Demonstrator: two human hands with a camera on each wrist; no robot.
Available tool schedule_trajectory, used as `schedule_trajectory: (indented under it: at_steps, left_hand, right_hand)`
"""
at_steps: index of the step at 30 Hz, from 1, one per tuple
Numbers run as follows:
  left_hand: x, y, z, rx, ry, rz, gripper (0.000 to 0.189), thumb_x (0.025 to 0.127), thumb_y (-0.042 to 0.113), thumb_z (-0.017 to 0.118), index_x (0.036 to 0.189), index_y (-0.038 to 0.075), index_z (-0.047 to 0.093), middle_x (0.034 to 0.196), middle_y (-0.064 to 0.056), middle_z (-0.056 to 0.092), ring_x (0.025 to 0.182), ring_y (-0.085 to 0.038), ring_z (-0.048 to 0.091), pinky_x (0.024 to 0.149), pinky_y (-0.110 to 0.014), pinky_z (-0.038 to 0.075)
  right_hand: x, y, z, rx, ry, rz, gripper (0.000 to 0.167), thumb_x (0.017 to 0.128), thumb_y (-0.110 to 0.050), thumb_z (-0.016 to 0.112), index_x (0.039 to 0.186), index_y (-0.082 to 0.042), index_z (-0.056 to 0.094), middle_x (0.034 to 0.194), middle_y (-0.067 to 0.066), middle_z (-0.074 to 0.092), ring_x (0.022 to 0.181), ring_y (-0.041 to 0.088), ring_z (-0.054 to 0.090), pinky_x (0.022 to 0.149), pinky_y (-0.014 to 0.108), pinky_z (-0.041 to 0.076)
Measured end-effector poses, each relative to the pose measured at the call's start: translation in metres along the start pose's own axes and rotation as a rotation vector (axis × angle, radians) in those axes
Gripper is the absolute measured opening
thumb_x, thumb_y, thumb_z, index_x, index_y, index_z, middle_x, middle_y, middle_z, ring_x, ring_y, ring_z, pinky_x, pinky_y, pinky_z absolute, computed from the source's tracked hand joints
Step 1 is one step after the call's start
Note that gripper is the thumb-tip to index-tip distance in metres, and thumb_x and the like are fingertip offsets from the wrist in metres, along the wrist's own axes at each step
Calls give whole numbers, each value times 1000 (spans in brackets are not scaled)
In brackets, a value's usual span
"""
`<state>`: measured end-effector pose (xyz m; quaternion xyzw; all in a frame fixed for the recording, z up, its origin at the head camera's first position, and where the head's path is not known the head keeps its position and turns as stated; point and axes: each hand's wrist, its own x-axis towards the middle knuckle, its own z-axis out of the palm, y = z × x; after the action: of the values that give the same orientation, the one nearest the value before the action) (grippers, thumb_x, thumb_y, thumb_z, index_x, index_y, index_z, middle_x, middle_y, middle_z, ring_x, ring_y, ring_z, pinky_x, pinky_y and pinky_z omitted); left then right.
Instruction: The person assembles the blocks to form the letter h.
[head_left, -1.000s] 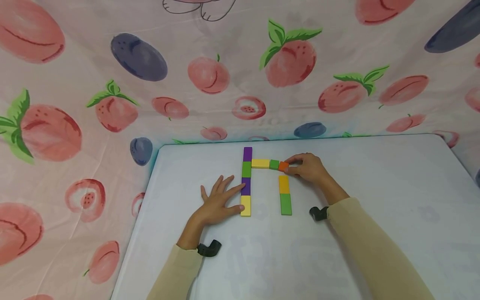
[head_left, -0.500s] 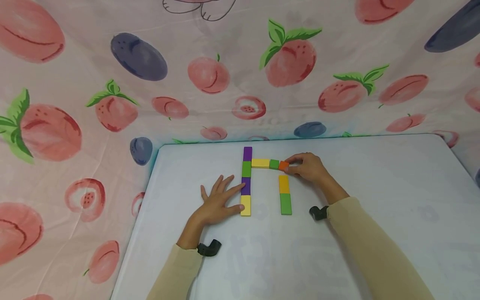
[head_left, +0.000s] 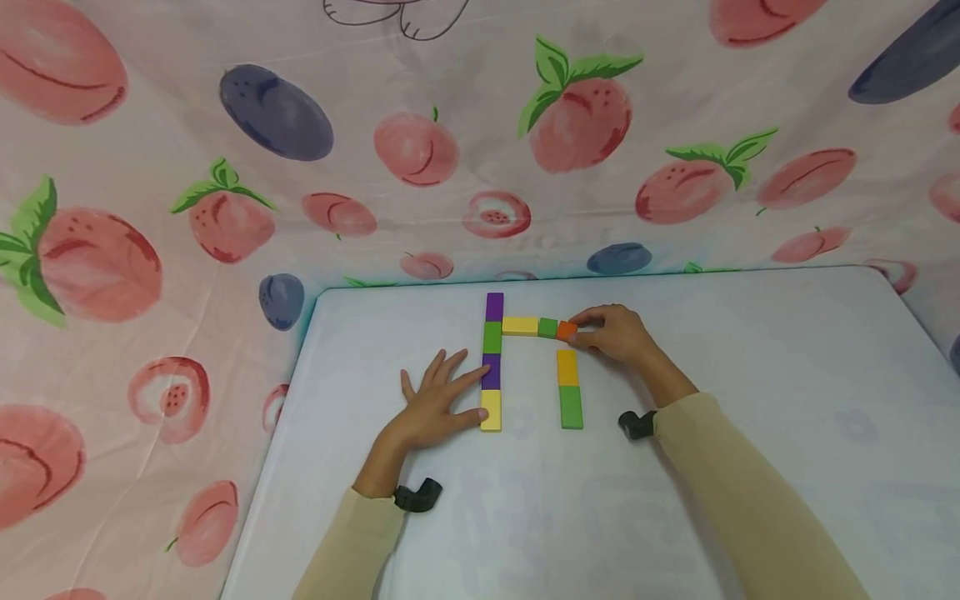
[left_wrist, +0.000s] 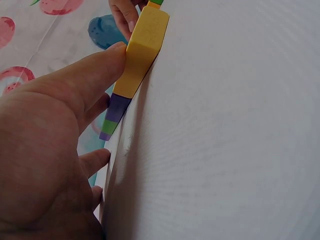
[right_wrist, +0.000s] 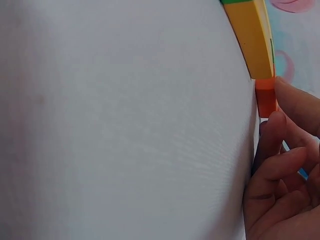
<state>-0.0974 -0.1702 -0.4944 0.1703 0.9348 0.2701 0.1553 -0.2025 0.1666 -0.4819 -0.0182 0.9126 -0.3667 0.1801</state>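
Note:
On the white table, a column of blocks runs from a purple block [head_left: 495, 305] through a green block [head_left: 492, 337] and a second purple block [head_left: 491, 381] to a yellow block [head_left: 492, 419]. My left hand [head_left: 431, 410] lies spread beside it, index fingertip touching the lower purple block and thumb touching the yellow one. Rightward from the column extend a flat yellow block [head_left: 520, 326] and a small green block [head_left: 547, 327]. At that row's end, my right hand [head_left: 618, 333] pinches a small orange block [head_left: 566, 331], also visible in the right wrist view.
Below the orange block, with a small gap, an amber block [head_left: 567, 367] and a green block [head_left: 571, 408] lie end to end. A fruit-print cloth [head_left: 450, 75] hangs behind the table [head_left: 712, 333] and covers the left side too.

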Motion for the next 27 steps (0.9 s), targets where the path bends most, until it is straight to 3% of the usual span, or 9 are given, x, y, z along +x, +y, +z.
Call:
schedule_trajectory:
  at_steps: [21,24,27]
  left_hand:
    - [1,0,1,22,6,-7,69,94,57,65,156,43,38,173,2,15,161,-32,-4,109,-79,-20]
    - [0,1,1,21,8,-6,69,94,57,65,156,43,38,173,1,15,161,-32,-4,109,-79,-19]
    - [0,1,0,19,10,-7,69,93,56,66,156,43,39,173,1,16,160,-33,-3,109,-80,-19]
  right_hand:
    - [-4,0,-1,35,1,-6,44,91,-34,76,129,-13,70,136,13,65,133,36,46,118,57,34]
    - [-6,0,-3,84,9,-1,40,93,-33,75,129,-17,70,133,10,66,126,32,51,111,52,43]
    - [-8,0,-7,155,35,12,36,96,-34,71,129,-20,70,127,8,67,110,29,58,94,40,53]
